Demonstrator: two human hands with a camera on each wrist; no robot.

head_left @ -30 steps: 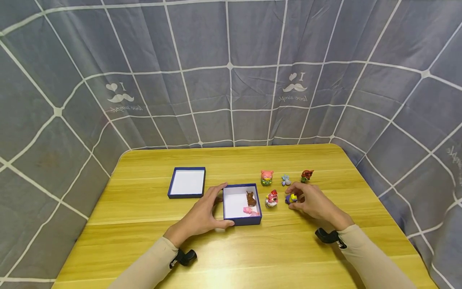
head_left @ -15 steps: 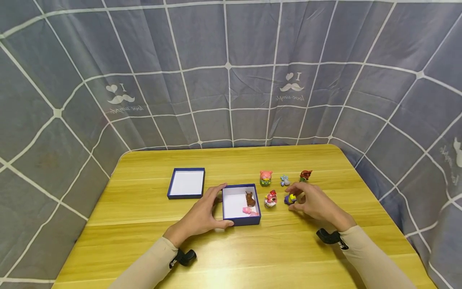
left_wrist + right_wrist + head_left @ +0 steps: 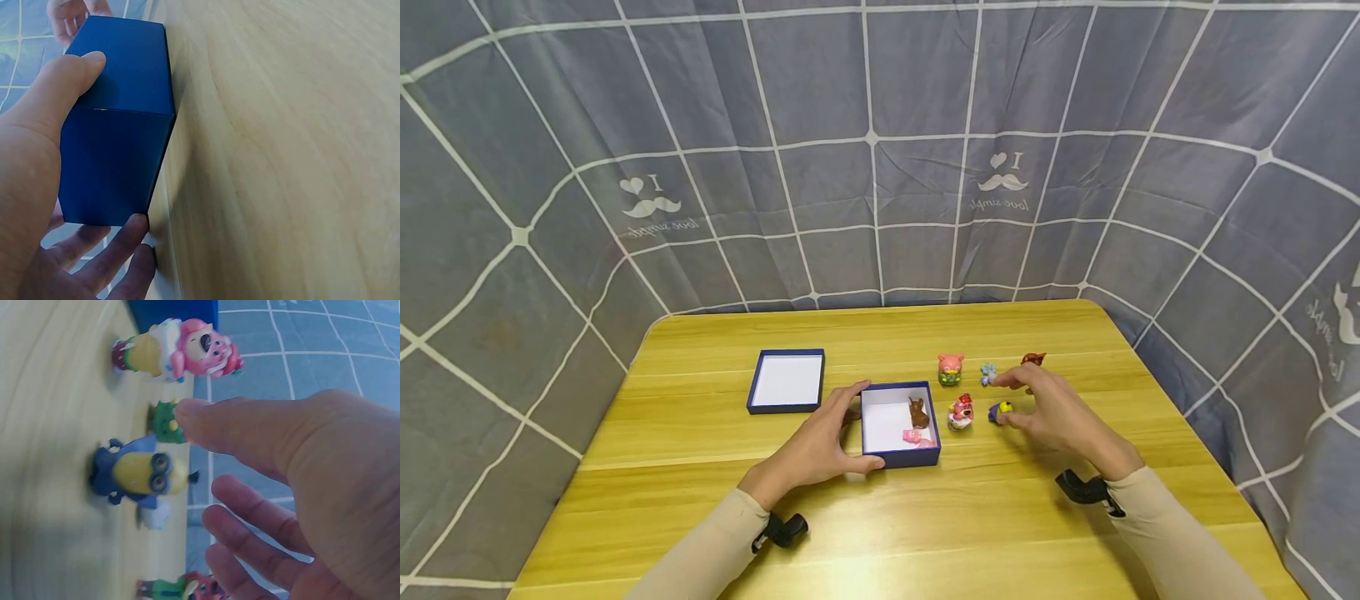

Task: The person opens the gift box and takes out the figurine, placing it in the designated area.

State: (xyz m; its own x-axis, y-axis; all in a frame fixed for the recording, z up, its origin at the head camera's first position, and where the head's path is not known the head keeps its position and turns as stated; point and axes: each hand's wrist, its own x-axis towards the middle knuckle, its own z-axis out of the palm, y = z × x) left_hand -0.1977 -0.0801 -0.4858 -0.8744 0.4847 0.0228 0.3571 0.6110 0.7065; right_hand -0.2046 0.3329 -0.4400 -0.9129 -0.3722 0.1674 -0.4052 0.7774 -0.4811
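Observation:
My left hand (image 3: 812,446) holds a dark blue box (image 3: 900,458) by its sides, thumb on the near wall and fingers at the far end. Inside the box's white interior lie a brown figurine (image 3: 918,413) and a pink figurine (image 3: 917,437). A yellow Minion figurine (image 3: 147,473) in blue stands upright on the table. Just right of it, my right hand (image 3: 1063,417) has its thumb and fingers spread, with a gap around the figurine in the right wrist view. Beside the box stands a pink bear figurine (image 3: 960,412) with a red top.
A blue-rimmed lid (image 3: 787,379) with a white inside lies at the back left. Behind the Minion are a pink-and-green figurine (image 3: 950,369), a small grey-blue one (image 3: 988,374) and a reddish-brown one (image 3: 1033,359), partly hidden by my hand. A grey curtain (image 3: 820,208) surrounds the wooden table.
My right fingers have spread and drawn back from the Minion figurine, which stays standing on the table. The left hand keeps its hold on the box.

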